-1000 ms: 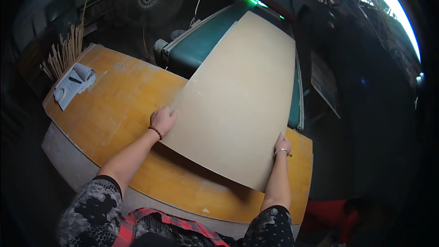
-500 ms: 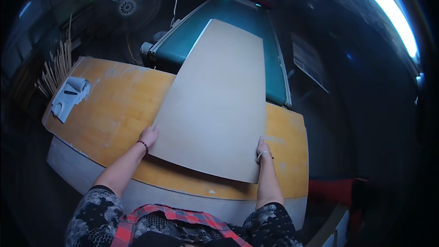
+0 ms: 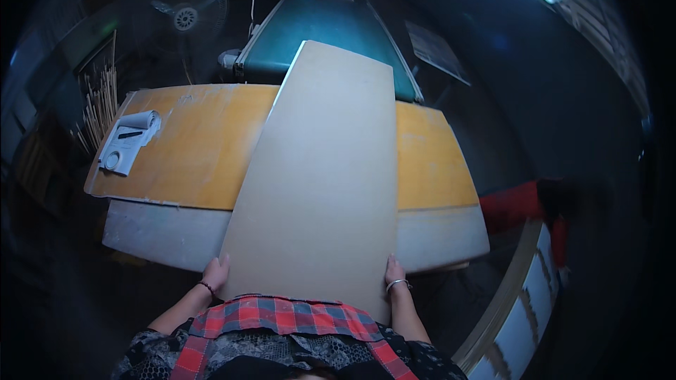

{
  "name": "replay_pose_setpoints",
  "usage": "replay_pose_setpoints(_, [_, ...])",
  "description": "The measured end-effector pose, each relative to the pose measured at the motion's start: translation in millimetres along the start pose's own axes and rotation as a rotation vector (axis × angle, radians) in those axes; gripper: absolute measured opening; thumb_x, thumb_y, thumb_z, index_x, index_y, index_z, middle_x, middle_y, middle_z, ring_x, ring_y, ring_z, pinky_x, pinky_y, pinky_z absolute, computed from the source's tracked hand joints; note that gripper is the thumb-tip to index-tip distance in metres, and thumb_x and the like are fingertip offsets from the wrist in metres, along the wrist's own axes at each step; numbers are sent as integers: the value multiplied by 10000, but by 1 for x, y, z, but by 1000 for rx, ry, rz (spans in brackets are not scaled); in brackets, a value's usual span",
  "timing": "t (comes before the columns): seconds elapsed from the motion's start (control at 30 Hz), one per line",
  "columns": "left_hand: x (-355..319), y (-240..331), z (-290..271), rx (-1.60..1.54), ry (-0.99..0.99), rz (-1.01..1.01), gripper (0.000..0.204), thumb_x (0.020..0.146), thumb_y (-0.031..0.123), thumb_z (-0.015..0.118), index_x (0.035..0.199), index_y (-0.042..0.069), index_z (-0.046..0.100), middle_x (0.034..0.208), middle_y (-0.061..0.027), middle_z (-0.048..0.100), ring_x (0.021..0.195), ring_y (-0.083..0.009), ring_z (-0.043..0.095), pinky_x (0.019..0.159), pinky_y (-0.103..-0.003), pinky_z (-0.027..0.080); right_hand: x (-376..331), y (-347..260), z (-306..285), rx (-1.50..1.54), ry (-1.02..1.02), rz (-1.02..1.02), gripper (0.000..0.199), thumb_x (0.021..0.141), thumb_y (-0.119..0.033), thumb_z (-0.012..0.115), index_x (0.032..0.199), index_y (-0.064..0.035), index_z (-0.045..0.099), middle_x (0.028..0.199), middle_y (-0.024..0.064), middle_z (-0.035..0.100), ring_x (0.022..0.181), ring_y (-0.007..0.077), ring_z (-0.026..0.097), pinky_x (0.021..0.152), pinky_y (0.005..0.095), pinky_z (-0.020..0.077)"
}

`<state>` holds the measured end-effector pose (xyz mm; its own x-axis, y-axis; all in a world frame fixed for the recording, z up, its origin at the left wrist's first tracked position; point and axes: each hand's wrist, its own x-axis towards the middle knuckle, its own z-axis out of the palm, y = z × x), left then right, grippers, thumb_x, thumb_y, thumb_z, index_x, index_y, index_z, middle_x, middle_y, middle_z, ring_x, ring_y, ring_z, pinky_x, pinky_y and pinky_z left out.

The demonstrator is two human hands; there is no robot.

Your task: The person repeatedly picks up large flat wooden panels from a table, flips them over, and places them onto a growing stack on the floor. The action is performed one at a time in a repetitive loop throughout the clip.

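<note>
1. Board [image 3: 320, 190]: plain pale beige, no pattern
2. Table top [image 3: 204, 148]: yellow-orange, dusted whitish in patches
3. Table's front panel [image 3: 162, 232]: off-white grey
4. Conveyor belt [image 3: 331, 24]: dark teal green, with a small green light at its far end
5. Notepad [image 3: 130, 141]: white, with a black pen lying on it
6. Garment [image 3: 282, 317]: red plaid with grey-blue checks
7. Sleeves [image 3: 148, 359]: black with a pale grey print
8. Fan [image 3: 186, 14]: grey with a pale hub
9. Sticks [image 3: 98, 109]: pale straw
10. Object at the right [image 3: 517, 204]: red

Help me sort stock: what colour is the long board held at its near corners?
Plain pale beige, no pattern: the board, clearest in the head view.
</note>
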<state>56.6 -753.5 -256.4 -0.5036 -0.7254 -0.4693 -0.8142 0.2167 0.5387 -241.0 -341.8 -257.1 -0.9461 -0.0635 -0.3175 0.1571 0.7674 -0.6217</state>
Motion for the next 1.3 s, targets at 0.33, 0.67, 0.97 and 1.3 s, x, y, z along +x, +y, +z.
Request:
replay_pose_setpoints(0.33, [-114,-145,-15,113,-132,-84,650,846,533,411,1055,-74,512,1076,-284,540,1037,-404,514,876,-421,409,-219,109,50,3,74,244,698,892,-556,239,941,51,579,954,282,575,973,430,515,833,441,402])
replay_pose_setpoints(0.67, [-239,-234,27,195,-160,60,683,867,533,362,922,-126,534,935,-345,550,936,-451,532,804,-450,429,-371,204,15,67,188,325,643,884,-555,313,862,30,579,852,284,570,863,426,540,746,429,426])
replay_pose_setpoints(0.97, [-258,-163,44,259,-143,212,637,863,516,374,979,-90,533,978,-318,556,960,-428,537,814,-446,433,-416,281,-8,136,292,444,650,888,-543,314,902,53,573,915,282,580,923,416,542,791,429,422])
replay_pose_setpoints(1.3, [-196,-53,67,344,-132,361,421,892,378,401,993,-24,473,969,-259,580,928,-404,557,791,-472,445,-354,236,-43,179,286,588,580,897,-463,352,1135,54,460,1166,264,500,1110,385,469,913,422,390])
